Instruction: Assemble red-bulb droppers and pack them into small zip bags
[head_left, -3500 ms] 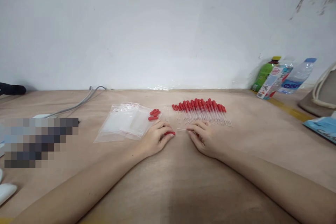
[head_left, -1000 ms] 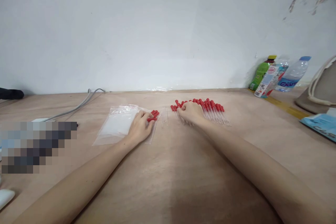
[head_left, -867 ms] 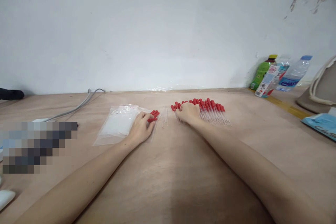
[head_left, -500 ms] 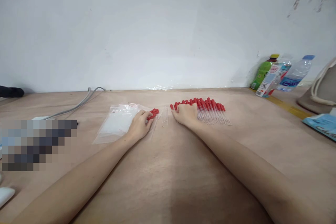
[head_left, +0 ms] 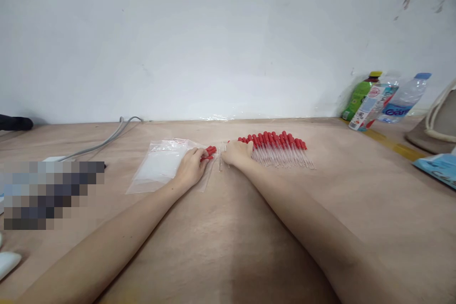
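Note:
A row of several droppers [head_left: 280, 148] with red rubber caps and clear glass tubes lies on the wooden table [head_left: 228, 228]. To its left lie a few loose glass tubes [head_left: 221, 157] and a small pile of red rubber caps [head_left: 210, 151]. My left hand [head_left: 190, 169] rests on a stack of clear plastic bags [head_left: 160, 167], its fingertips pinched on one of the red caps. My right hand [head_left: 236, 152] lies at the left end of the dropper row, fingers curled down over the loose tubes; what they hold is hidden.
A grey cable [head_left: 107, 140] runs along the back left beside a blurred patch. Bottles [head_left: 359, 97] stand at the back right against the wall, with a beige bag [head_left: 436, 126] and a blue packet [head_left: 436, 167] nearby. A white object [head_left: 7, 263] sits at the left edge.
Both hands left the near middle of the table and reached forward. In the last second my right hand slid left from the dropper row to the loose tubes; my left stayed at the caps.

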### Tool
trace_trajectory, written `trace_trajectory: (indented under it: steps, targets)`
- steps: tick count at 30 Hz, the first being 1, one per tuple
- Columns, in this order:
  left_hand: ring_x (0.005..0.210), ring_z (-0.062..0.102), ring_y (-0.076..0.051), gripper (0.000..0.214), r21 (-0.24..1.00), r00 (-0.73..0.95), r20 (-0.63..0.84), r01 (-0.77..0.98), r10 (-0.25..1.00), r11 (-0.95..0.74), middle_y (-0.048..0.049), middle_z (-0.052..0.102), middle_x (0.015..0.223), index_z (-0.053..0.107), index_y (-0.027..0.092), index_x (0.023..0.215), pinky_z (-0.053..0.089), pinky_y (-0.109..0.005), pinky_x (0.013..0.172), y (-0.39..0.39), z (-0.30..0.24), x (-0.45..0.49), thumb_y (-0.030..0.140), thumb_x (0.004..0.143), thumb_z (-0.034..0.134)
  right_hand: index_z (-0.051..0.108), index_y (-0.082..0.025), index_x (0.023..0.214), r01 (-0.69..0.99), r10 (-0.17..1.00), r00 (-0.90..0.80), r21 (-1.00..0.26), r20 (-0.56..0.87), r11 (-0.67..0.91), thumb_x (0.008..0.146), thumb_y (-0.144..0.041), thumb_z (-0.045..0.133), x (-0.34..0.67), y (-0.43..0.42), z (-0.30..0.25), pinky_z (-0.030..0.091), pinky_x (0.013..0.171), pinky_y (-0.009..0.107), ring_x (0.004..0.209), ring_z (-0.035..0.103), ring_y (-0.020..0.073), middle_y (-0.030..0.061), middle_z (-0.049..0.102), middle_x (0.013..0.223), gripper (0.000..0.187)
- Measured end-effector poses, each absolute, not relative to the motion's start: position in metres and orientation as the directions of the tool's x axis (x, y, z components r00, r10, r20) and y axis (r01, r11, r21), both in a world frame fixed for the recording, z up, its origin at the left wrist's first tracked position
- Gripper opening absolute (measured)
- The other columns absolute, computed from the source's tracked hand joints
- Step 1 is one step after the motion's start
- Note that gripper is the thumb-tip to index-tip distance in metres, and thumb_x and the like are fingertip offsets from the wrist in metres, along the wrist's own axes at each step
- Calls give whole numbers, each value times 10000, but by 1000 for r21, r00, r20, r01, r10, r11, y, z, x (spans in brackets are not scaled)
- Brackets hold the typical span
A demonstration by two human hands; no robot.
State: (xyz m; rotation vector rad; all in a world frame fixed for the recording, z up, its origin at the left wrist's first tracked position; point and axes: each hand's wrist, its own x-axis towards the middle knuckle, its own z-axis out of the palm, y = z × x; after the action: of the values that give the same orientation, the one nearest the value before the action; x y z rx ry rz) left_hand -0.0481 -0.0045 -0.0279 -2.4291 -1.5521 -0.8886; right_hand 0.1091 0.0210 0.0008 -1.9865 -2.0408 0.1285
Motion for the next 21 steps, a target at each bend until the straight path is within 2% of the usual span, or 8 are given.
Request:
trace_trajectory:
  steps: [3,7,10,12,14,17,21]
  targets:
    - [829,527,-213,175,185,286,562,871,776,-455,-58,575,869,530,169,954,429,-330,737,-6,-29,-48,193,785,494,647,-157,726,958,989,-2,-283,146,44,661,-255,552,106,23,1,267,774,402,748,589,230,123,659,792,150]
    - [800,528,-198,244,147,298,589,874,751,-463,-63,541,865,545,167,1029,440,-323,721,-9,-31,-49,167,801,457,623,-161,706,952,979,-18,-297,204,79,726,-326,491,110,16,0,260,762,396,749,587,229,117,658,781,212]
    - [770,520,-171,244,147,326,624,844,710,-516,-52,500,839,570,183,1021,451,-290,683,-11,-30,-48,196,838,410,582,-167,730,940,945,-25,-314,326,133,800,-329,397,121,2,-6,247,761,385,713,583,202,76,652,748,255]
    - [771,515,-163,234,139,333,654,829,679,-541,-51,486,847,583,189,997,455,-281,678,-13,-28,-47,219,847,405,548,-164,788,903,839,-54,-333,542,273,825,-328,388,133,-10,-15,245,763,362,699,575,171,48,647,751,232]
    - [808,516,-163,214,123,346,689,810,637,-573,-60,490,895,579,188,982,458,-283,710,-16,-25,-45,227,845,418,526,-155,794,865,730,-104,-301,676,402,832,-320,412,148,-24,-24,237,791,349,655,565,139,24,638,713,204]
    - [921,513,-170,205,115,391,713,754,582,-647,-73,513,991,548,184,1000,443,-299,810,-24,-20,-39,199,851,408,526,-157,779,808,624,-191,-240,757,539,836,-295,444,176,-40,-36,235,815,336,597,548,109,1,636,675,170]
    - [961,526,-175,201,191,438,670,679,600,-709,-72,571,990,514,174,1017,430,-319,851,-37,-19,-26,183,861,387,563,-166,908,743,552,-324,-155,768,651,858,-250,428,207,-53,-42,283,757,303,634,561,114,22,665,753,167]
